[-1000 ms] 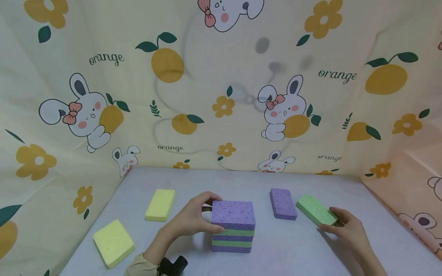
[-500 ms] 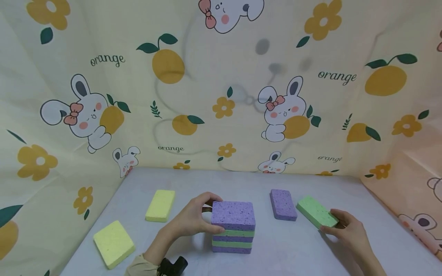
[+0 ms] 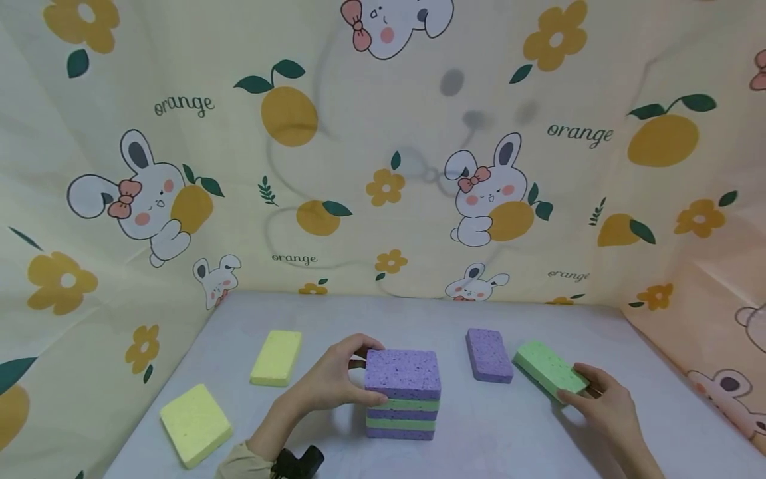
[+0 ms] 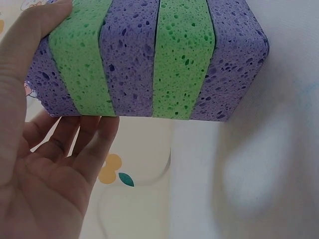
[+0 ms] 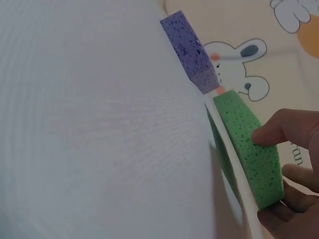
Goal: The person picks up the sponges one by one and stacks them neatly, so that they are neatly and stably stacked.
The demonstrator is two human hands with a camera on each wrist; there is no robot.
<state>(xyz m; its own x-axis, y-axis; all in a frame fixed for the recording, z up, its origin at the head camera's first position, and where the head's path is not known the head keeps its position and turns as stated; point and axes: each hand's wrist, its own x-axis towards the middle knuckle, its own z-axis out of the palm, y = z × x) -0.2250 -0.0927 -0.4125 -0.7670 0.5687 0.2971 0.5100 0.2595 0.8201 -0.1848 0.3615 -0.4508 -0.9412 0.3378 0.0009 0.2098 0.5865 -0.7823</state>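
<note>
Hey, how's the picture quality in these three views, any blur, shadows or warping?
Head view: evenly lit and sharp, wide-angle bending at the backdrop edges, soft shadow beside the sponge stack held by the left hand. Left wrist view: crisp sponge pores, a blurry shadow on the table. Right wrist view: hazy, washed-out tabletop; the green sponge in the right hand is sharper.

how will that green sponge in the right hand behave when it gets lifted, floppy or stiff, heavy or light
The green sponge looks full of open pores, so it is probably light for its size. It is a thick slab with no visible sag where the right hand pinches its end, so likely firm but squashy. The rough surface should resist slipping.
</note>
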